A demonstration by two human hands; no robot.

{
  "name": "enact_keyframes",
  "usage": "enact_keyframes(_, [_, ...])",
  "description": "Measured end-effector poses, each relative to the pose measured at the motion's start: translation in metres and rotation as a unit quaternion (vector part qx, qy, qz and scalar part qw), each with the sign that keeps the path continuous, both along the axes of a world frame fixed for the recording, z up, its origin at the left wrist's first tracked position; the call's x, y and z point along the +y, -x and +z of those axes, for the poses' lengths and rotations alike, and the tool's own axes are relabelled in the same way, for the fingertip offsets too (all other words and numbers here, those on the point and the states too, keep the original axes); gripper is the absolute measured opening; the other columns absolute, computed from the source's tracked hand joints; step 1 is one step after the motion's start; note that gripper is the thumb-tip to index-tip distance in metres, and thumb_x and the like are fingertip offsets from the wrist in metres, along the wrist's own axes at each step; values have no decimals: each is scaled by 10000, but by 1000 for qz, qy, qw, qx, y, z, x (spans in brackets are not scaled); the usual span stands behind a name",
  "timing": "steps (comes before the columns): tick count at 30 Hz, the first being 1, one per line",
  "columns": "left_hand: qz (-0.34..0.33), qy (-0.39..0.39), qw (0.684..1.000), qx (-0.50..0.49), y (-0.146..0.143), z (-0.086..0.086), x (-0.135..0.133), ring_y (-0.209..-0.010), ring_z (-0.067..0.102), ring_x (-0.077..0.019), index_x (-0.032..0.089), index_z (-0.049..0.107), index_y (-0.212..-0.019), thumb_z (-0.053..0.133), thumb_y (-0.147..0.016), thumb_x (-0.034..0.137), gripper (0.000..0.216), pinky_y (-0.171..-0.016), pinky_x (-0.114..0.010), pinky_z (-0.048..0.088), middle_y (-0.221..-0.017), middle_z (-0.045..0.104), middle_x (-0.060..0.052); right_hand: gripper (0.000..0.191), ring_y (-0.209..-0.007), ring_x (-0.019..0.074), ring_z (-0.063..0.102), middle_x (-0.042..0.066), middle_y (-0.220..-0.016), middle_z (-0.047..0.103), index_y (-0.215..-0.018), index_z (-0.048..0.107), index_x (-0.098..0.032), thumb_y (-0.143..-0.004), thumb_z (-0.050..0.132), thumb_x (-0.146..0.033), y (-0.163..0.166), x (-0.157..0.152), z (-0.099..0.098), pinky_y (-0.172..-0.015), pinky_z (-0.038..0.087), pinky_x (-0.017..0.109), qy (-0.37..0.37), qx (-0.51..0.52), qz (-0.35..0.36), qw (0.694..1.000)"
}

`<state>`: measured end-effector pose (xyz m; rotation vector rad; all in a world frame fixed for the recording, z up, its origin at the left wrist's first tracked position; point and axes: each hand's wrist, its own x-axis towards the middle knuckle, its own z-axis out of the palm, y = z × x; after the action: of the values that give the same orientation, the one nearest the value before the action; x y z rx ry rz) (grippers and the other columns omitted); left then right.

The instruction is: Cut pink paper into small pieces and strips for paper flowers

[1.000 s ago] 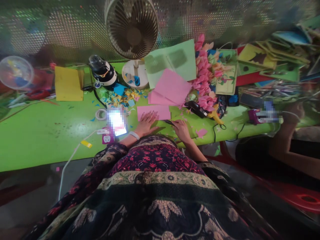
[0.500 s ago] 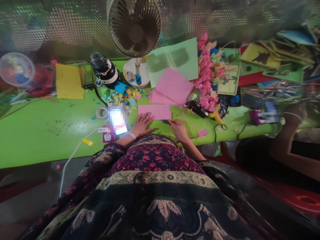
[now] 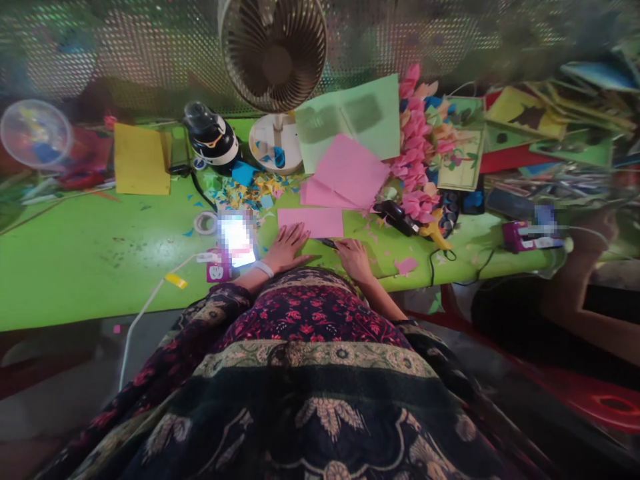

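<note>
Pink paper (image 3: 323, 221) lies flat near the green table's (image 3: 100, 247) front edge. My left hand (image 3: 287, 247) rests spread on its left end, grasping nothing; my right hand (image 3: 355, 259) grips a dark slim tool (image 3: 328, 243) by the paper's near edge. Table stretches widest left of the lit screen (image 3: 238, 243). Just past the far edge lie pink sheets (image 3: 347, 170).

Fan (image 3: 277, 63) on white base (image 3: 291, 143) | dark bottle (image 3: 214, 141) beside it | yellow sheet (image 3: 141, 160) | tape roll (image 3: 197, 223)

Dim overall | lit screen (image 3: 237, 241) glaring, pixelated | pale sheen on green tabletop (image 3: 107, 257), left | floor (image 3: 100, 360) dark | outer edges stretched, blurred
</note>
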<state>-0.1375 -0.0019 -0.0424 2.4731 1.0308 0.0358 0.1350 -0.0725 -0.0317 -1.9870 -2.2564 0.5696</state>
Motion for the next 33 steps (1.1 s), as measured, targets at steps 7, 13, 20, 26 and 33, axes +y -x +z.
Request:
enact_keyframes(7, [34, 22, 999, -36, -4, 5, 16, -1603, 298, -275, 209, 482, -1597, 387, -1085, 362, 543, -1310, -485, 259, -1722, 351, -108, 419, -1172, 302, 552, 140, -1260, 683, -1383, 704, -226, -1009, 518, -198, -19, 5, -3, -987, 452, 428, -16, -14, -11, 1000])
enact_keyframes(13, [81, 49, 994, -48, 25, 6, 51, -1263, 614, -262, 227, 777, -1246, 506, -967, 163, 394, -1151, -455, 497, -1300, 675, -102, 422, -1148, 305, 554, 145, -1256, 685, -1376, 716, -231, -1013, 501, -203, -18, 6, -1, -986, 455, 438, -22, -9, -7, 1000])
enact_keyframes(20, [46, 93, 993, -56, 25, 12, 67, -1205, 649, -267, 203, 813, -1183, 545, -954, 210, 352, -1143, -450, 513, -1282, 660, -118, 442, -1162, 318, 523, 159, -1291, 666, -1397, 703, -230, -1012, 487, -206, -3, 15, 2, -981, 447, 454, -15, -1, 0, 1000])
enact_keyframes(26, [44, 95, 993, -49, 27, 14, 69, -1160, 677, -254, 234, 814, -1186, 560, -953, 211, 346, -1123, -440, 531, -1266, 669, -97, 447, -1148, 307, 513, 136, -1234, 679, -1375, 709, -256, -996, 486, -178, -8, 6, 5, -965, 419, 424, -18, -5, 9, 1000])
enact_keyframes(33, [37, 102, 993, -51, 26, 16, 72, -1141, 687, -250, 224, 819, -1174, 583, -955, 214, 322, -1117, -427, 538, -1263, 668, -99, 414, -1158, 293, 515, 145, -1261, 674, -1372, 708, -229, -1016, 498, -194, 5, 11, 3, -939, 412, 393, -4, -3, 22, 1000])
